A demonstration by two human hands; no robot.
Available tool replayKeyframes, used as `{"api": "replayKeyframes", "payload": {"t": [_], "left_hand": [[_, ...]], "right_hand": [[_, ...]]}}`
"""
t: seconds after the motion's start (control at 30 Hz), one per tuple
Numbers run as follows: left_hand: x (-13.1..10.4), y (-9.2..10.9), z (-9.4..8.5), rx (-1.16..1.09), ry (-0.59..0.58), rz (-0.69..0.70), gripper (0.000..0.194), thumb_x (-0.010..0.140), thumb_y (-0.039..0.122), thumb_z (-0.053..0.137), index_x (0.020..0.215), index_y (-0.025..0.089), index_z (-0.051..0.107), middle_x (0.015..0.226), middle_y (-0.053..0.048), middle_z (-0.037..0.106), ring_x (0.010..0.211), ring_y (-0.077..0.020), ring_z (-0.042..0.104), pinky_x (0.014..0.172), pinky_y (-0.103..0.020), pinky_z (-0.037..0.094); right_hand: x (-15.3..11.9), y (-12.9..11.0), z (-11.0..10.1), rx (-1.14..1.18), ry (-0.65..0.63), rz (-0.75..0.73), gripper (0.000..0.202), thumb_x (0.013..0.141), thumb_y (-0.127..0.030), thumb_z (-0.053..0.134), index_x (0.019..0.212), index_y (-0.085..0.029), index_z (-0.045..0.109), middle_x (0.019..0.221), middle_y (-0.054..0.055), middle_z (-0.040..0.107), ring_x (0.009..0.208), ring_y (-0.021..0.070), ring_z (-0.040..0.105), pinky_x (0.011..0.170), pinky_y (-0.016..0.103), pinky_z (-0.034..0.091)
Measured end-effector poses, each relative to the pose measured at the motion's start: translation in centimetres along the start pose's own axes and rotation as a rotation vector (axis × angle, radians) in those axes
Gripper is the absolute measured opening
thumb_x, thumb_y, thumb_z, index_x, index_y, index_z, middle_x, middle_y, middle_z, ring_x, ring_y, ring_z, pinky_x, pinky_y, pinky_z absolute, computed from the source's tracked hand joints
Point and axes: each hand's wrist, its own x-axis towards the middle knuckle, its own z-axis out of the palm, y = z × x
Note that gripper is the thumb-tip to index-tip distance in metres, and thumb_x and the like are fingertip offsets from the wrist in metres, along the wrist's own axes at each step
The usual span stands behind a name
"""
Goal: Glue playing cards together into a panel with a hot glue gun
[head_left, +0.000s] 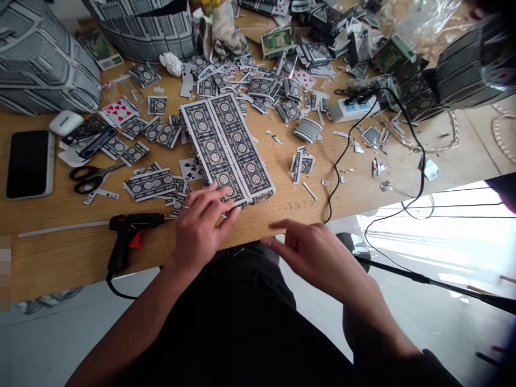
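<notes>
On the wooden table lies a long flat box-like piece covered with patterned playing-card backs, a seam running along its middle. My left hand rests with outstretched fingers on its near left corner. Off the table's front edge, to the right of that piece, my right hand hangs in the air, thumb and fingers apart, holding nothing that I can see. Left of my left hand is a black glue gun with a red trigger and a white glue stick. Scissors with black handles lie beyond it among cut cards.
A phone and a white earbud case lie at the left. Card-covered vessels stand behind. Card scraps spread across the back. A power strip with a black cable is at the right.
</notes>
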Motion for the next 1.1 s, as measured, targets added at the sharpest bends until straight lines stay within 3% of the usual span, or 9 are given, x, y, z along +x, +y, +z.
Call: {"api": "replayKeyframes", "payload": {"t": [0.07,0.17,0.3,0.37,0.5,0.63,0.8,0.93,1.1], "left_hand": [[0.0,0.0,0.0,-0.002,0.001,-0.001,0.017,0.094,0.018,0.082,0.106,0.025,0.072,0.122,-0.006,0.083,0.124,-0.0274,0.076,0.106,-0.047,0.061],[0.1,0.0,0.1,0.003,0.007,0.008,0.017,0.094,0.018,0.082,0.105,0.025,0.072,0.121,-0.006,0.083,0.123,-0.0274,0.077,0.106,-0.047,0.061],[0.1,0.0,0.1,0.011,0.004,0.012,0.016,0.094,0.02,0.083,0.106,0.024,0.072,0.122,-0.007,0.083,0.124,-0.028,0.077,0.107,-0.046,0.061],[0.1,0.0,0.1,0.011,0.005,0.006,0.016,0.095,0.02,0.082,0.106,0.025,0.072,0.122,-0.006,0.083,0.123,-0.0277,0.077,0.106,-0.046,0.062],[0.0,-0.1,0.1,0.01,0.006,0.002,0.016,0.094,0.02,0.083,0.105,0.025,0.072,0.121,-0.005,0.083,0.123,-0.0276,0.077,0.106,-0.046,0.062],[0.0,-0.1,0.1,-0.003,0.003,-0.007,0.017,0.094,0.019,0.082,0.106,0.026,0.073,0.122,-0.005,0.083,0.124,-0.0276,0.077,0.107,-0.047,0.061],[0.1,0.0,0.0,0.013,-0.002,0.007,0.017,0.094,0.019,0.083,0.105,0.024,0.072,0.122,-0.007,0.083,0.123,-0.028,0.076,0.106,-0.046,0.062],[0.1,0.0,0.0,0.015,0.007,0.024,0.018,0.093,0.019,0.084,0.105,0.023,0.071,0.12,-0.008,0.083,0.122,-0.0284,0.077,0.105,-0.046,0.062],[0.2,0.0,0.3,0.02,0.002,0.02,0.021,0.091,0.017,0.086,0.106,0.022,0.071,0.119,-0.009,0.083,0.122,-0.0288,0.077,0.106,-0.047,0.062]], "right_hand": [[0.0,0.0,-0.2,0.039,-0.297,-0.121,0.037,0.104,-0.055,0.072,0.108,-0.021,0.085,0.066,-0.001,0.072,0.058,0.0148,0.065,0.06,0.027,0.044],[-0.2,-0.2,-0.5,0.322,-0.539,-0.37,0.047,0.1,-0.052,0.079,0.139,-0.026,0.077,0.076,-0.002,0.075,0.065,0.0132,0.071,0.066,0.024,0.052],[-0.2,-0.5,-0.3,0.361,-0.078,-0.244,0.091,0.102,-0.055,0.076,0.175,-0.026,0.03,0.077,-0.005,0.073,0.068,0.0165,0.069,0.073,0.029,0.057],[-0.1,-0.4,0.0,0.161,0.116,-0.042,0.088,0.104,-0.058,0.07,0.173,-0.018,0.033,0.072,-0.003,0.073,0.065,0.0196,0.069,0.069,0.032,0.054],[0.1,-0.1,0.0,-0.035,-0.173,0.003,0.049,0.104,-0.062,0.066,0.119,-0.019,0.082,0.066,0.001,0.073,0.061,0.019,0.069,0.062,0.03,0.046],[-0.1,0.0,-0.1,0.36,-0.494,-0.35,0.058,0.1,-0.056,0.077,0.15,-0.028,0.069,0.077,-0.002,0.075,0.068,0.0147,0.072,0.068,0.025,0.053],[0.0,-0.2,0.6,0.334,0.057,-0.141,0.103,0.103,-0.062,0.069,0.178,-0.021,0.012,0.079,-0.002,0.074,0.068,0.0194,0.069,0.071,0.033,0.056],[-0.1,-0.2,0.7,-0.019,0.007,0.115,0.075,0.103,-0.071,0.061,0.15,-0.013,0.065,0.06,-0.001,0.067,0.058,0.022,0.065,0.061,0.032,0.042],[-0.4,0.0,-0.5,0.269,-0.496,-0.263,0.045,0.107,-0.067,0.06,0.12,-0.031,0.084,0.081,0.0,0.079,0.069,0.0151,0.069,0.069,0.027,0.047]]}}
